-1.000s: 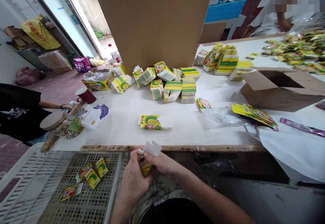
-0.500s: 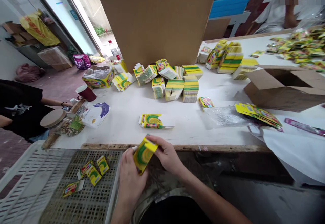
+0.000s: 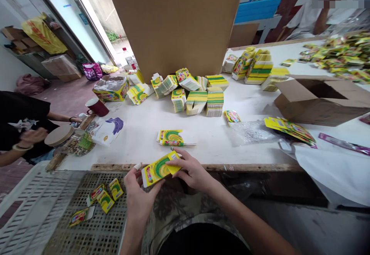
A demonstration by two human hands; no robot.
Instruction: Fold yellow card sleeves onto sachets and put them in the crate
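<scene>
Left hand (image 3: 138, 197) and right hand (image 3: 193, 171) both have fingers clamped on yellow crayon-style carton (image 3: 156, 171). Flap-folding, I'd judge; calls for tucking flap (image 3: 172, 169) at right fingers.

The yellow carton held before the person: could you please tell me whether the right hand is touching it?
Touching: the head view shows the right hand with its fingers directly against the right end of the yellow carton, no gap visible.

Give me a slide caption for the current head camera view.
Left hand and right hand hold a yellow carton before a white table, beside a crate holding four more cartons.
</scene>
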